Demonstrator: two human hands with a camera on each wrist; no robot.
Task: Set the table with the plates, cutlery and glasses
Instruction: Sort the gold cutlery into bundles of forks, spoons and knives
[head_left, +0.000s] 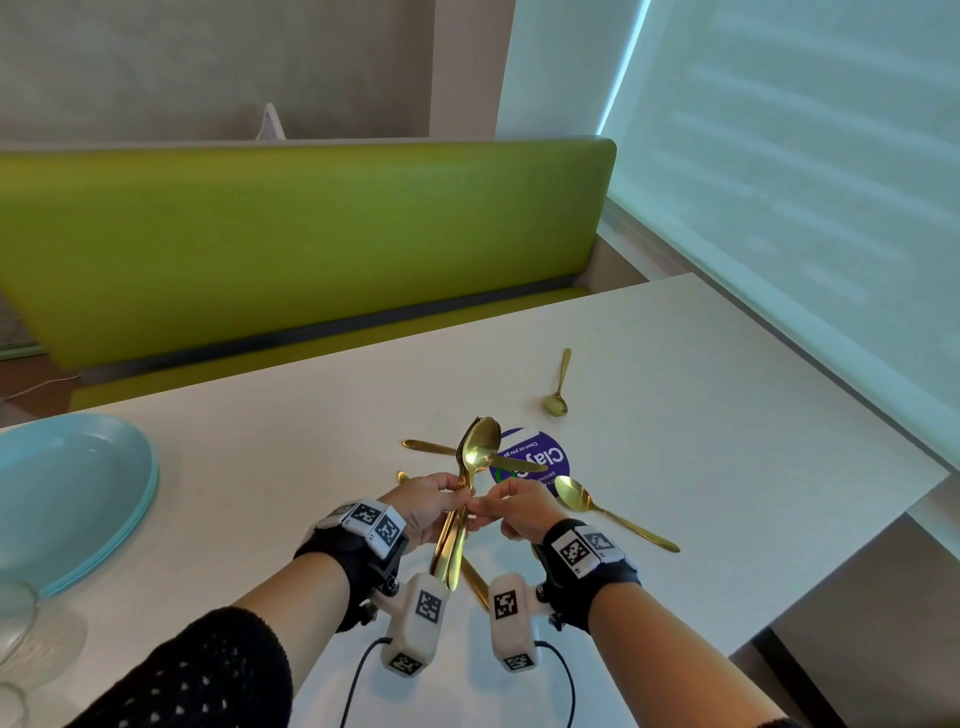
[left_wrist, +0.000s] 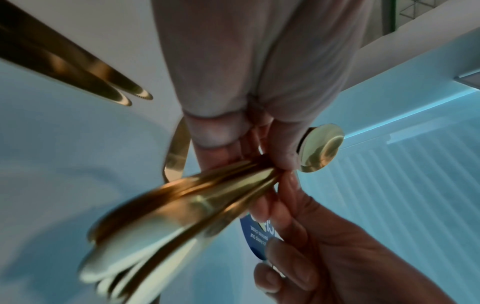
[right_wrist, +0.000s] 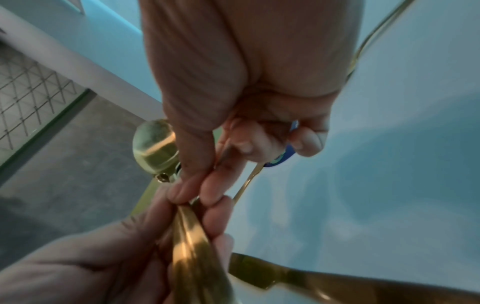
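My left hand grips a bundle of gold cutlery by the handles, spoon bowls pointing up and away. The left wrist view shows the bundle fanning out from the curled fingers. My right hand pinches a handle of the same bundle between thumb and forefinger. Loose gold pieces lie on the white table: a small spoon further back, a large spoon to the right, and a knife beneath the bundle. A stack of light blue plates sits at the left.
A round purple sticker is stuck on the table behind my hands. Clear glasses stand at the near left corner. A green bench runs along the far side of the table. The table's right edge drops to the floor.
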